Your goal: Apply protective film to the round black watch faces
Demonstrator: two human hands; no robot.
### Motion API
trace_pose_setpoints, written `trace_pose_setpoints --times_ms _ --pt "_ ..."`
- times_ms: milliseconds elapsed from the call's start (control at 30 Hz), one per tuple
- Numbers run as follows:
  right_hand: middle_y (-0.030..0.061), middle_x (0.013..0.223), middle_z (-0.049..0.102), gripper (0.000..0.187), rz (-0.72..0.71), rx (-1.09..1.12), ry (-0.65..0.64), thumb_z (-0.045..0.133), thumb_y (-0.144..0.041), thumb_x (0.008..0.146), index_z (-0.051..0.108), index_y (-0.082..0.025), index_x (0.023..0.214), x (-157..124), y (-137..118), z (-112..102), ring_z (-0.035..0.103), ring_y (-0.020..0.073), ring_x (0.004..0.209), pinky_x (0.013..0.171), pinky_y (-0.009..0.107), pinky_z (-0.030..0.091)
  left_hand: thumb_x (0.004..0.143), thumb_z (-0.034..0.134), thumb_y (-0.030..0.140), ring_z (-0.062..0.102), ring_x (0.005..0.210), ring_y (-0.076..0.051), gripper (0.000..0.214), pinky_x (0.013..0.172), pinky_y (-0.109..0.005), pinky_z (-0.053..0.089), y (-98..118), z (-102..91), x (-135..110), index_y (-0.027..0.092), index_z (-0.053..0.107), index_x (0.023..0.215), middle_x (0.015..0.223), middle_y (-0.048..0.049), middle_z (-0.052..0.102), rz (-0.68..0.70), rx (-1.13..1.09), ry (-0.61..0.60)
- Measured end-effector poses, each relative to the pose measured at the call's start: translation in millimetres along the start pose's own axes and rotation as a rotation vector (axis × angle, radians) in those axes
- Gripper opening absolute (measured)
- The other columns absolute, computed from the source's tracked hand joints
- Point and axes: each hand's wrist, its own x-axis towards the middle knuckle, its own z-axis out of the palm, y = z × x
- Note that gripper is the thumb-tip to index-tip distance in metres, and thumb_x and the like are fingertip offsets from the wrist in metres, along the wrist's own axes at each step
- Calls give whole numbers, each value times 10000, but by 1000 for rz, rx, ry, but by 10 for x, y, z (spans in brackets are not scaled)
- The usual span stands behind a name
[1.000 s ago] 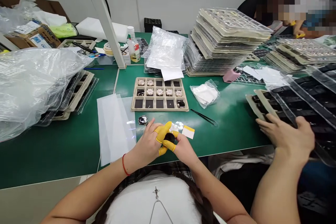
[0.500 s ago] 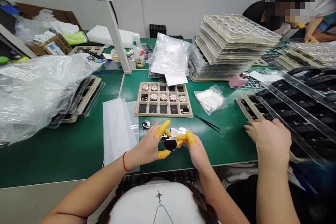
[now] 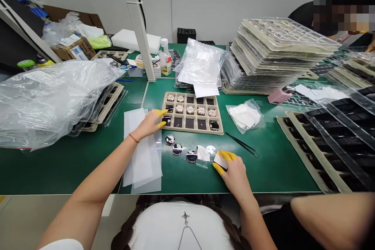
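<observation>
Green surface (image 3: 187,183), pale wall (image 3: 228,4) behind, tall tray stack (image 3: 275,52) well beyond the right grip (image 3: 235,168). Left grip (image 3: 149,122) is at the near-left corner of the beige tray (image 3: 193,131), thumb and forefinger at a black-faced watch head (image 3: 166,120) in the corner compartment. Can't tell if it's pinching it or clear. Six rose-gold watch heads (image 3: 190,109) sit in the two far rows, to the right of that grip. Right grip pinches a small white pad (image 3: 220,160). Three loose watch heads (image 3: 177,149) lie between the grips, black faces up. White cloth (image 3: 203,153) and clear round film (image 3: 211,149) just left of the right grip; black tweezers (image 3: 241,143) just beyond it, bagged white packet (image 3: 244,116) farther out. Translucent sheets (image 3: 142,168) under the left wrist. Another person's arm (image 3: 331,218) off to the right of the right grip.
</observation>
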Motion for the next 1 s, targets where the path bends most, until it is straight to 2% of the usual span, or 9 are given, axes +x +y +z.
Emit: trace_pose_setpoints --times_ms 133,200,333,467,567,667,767,833,1000 --pt "143 1187 567 480 41 -37 -53 608 -344 816 545 -145 1248 1 59 -1 494 305 1008 837 408 432 845 523 250 448 1195 -261 549 995 -440 389 203 151 -431 240 381 1374 1325 -78 498 133 -32 -125" --pt "152 1144 576 494 65 -25 -76 619 -341 805 540 -125 1243 23 84 -8 506 296 991 854 400 426 812 562 251 421 1219 -283 642 1000 -459 383 225 258 -551 233 325 1408 1360 -98 457 106 -19 -174" --pt "135 1001 611 410 127 15 -108 643 -403 771 609 -127 1072 65 104 -16 527 287 933 814 384 432 802 560 251 456 1151 -276 685 986 -454 385 170 418 -537 211 277 1424 1243 -95 533 15 -30 -148" --pt "106 834 612 288 139 83 -102 549 -463 803 593 -178 816 6 120 69 543 273 822 701 367 432 776 573 235 493 1057 -269 674 923 -430 418 190 351 -477 197 320 1399 1109 -84 584 3 -10 -125" --pt "93 733 595 374 159 204 10 414 -523 845 535 -214 674 -90 147 160 549 258 752 657 365 432 765 589 246 508 1010 -272 695 883 -422 431 409 269 -634 199 309 1399 1083 -86 581 16 -9 -96" --pt "99 862 644 400 170 419 83 393 -532 861 602 -194 811 -174 125 185 578 254 842 745 383 457 791 582 254 505 1010 -258 710 881 -406 432 761 363 -948 243 258 1422 1113 -82 560 101 -87 -140" --pt "99 1029 653 372 192 661 68 480 -485 855 609 -176 1017 -246 -34 146 594 238 945 852 385 453 796 581 229 492 1027 -273 635 887 -425 418 1031 647 -1227 217 329 1379 1074 -97 565 133 -93 -193" --pt "93 1017 658 342 163 751 25 523 -460 847 617 -175 1011 -300 -217 119 605 224 916 843 366 460 792 590 235 481 1044 -285 610 902 -448 398 1093 847 -1330 192 356 1353 1054 -102 572 100 -77 -175" --pt "60 868 650 227 -166 706 -99 488 -365 897 640 -196 898 -441 -692 163 576 197 828 759 325 443 776 613 262 468 1071 -273 616 990 -485 320 1022 1054 -1391 187 361 1333 1041 -81 575 57 -49 -88"
